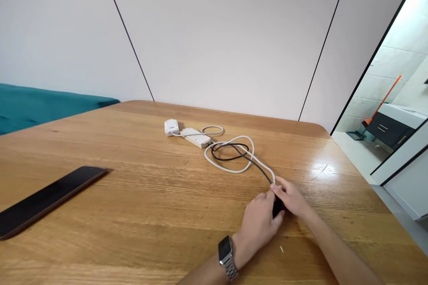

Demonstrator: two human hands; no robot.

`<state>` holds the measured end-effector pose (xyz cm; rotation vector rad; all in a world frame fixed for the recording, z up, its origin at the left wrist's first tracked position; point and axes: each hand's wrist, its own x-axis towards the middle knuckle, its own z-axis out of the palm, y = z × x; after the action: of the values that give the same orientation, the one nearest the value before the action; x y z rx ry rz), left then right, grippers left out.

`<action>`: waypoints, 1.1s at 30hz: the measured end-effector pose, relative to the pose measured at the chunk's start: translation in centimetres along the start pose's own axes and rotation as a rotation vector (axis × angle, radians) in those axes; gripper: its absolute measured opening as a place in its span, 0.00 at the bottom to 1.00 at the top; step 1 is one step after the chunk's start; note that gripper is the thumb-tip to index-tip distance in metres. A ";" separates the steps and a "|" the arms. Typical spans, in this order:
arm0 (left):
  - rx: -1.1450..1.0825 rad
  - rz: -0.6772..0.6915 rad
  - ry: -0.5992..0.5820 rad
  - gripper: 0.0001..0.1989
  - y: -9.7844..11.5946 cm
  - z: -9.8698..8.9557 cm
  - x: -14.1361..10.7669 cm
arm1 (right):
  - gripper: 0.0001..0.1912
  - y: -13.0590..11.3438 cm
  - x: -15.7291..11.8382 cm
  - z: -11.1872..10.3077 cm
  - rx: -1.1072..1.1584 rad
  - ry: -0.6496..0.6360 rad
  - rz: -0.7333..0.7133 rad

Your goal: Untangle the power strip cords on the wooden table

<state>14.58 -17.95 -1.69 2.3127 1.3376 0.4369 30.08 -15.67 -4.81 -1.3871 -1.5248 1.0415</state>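
My left hand (pixel 259 218), with a watch on its wrist, closes around a small black block (pixel 277 207). Its exact kind is partly hidden by the fingers. My right hand (pixel 291 197) pinches a white cable (pixel 264 166) and a black cable (pixel 257 165) just above that block, thumb on top. Both cables run away from the hands and lie in loose loops on the wood. They lead toward a white power strip (pixel 195 138), and a white boxy plug or adapter (pixel 171 127) rests at its left end.
Under everything is a wooden table (pixel 160 213). A dark flat tablet-like device (pixel 50 200) lies at the left. White wall panels (pixel 227 44) stand behind the far edge, with a teal seat (pixel 50 107) at left. An orange broom (pixel 384 100) shows through a doorway at right.
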 end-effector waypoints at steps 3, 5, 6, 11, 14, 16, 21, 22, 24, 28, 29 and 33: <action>-0.087 0.086 0.004 0.14 0.8 1.3 -0.4 | 0.31 -0.4 -1.3 -0.8 0.215 -0.102 0.103; -0.127 0.220 -0.011 0.10 0.6 1.8 -0.6 | 0.35 -0.5 -2.1 -1.6 0.307 -0.147 0.185; -0.138 0.308 -0.010 0.07 0.3 1.9 -0.6 | 0.35 -0.5 -2.4 -1.9 0.318 -0.174 0.227; -0.102 0.477 0.434 0.12 -3.7 -1.6 1.1 | 0.25 -0.5 -2.3 -3.2 0.206 -0.356 0.393; -0.005 0.251 0.712 0.11 -7.4 -5.9 3.1 | 0.20 -0.7 -2.0 -3.8 0.191 -0.409 0.420; 0.071 0.163 0.594 0.28 -9.8 -8.4 4.9 | 0.17 -0.8 -1.8 -4.1 0.187 -0.455 0.438; -0.012 0.183 0.134 0.45 -11.8 -11.0 9.6 | 0.14 -1.0 -1.8 -4.2 0.170 -0.524 0.503; -0.084 0.202 0.102 0.38 -11.4 -10.8 10.3 | 0.13 -1.1 -1.9 -3.9 0.186 -0.534 0.505; -0.206 0.204 0.138 0.23 -10.1 -10.0 10.8 | 0.14 -1.3 -2.0 -2.7 0.260 -0.540 0.491; -0.237 0.197 0.396 0.21 -7.1 -8.0 9.3 | 0.21 -2.4 -1.8 2.8 0.589 -0.315 0.374; -0.210 0.216 0.445 0.20 -6.6 -7.8 8.6 | 0.23 -2.8 -1.5 4.5 0.668 -0.234 0.339; -0.137 0.260 0.579 0.16 -5.7 -8.5 6.0 | 0.28 -3.9 0.5 10.0 0.835 -0.033 0.275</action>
<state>9.25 -8.44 3.00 2.3396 1.1846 1.3177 19.34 -15.91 -4.43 -0.9755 -0.7492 1.6275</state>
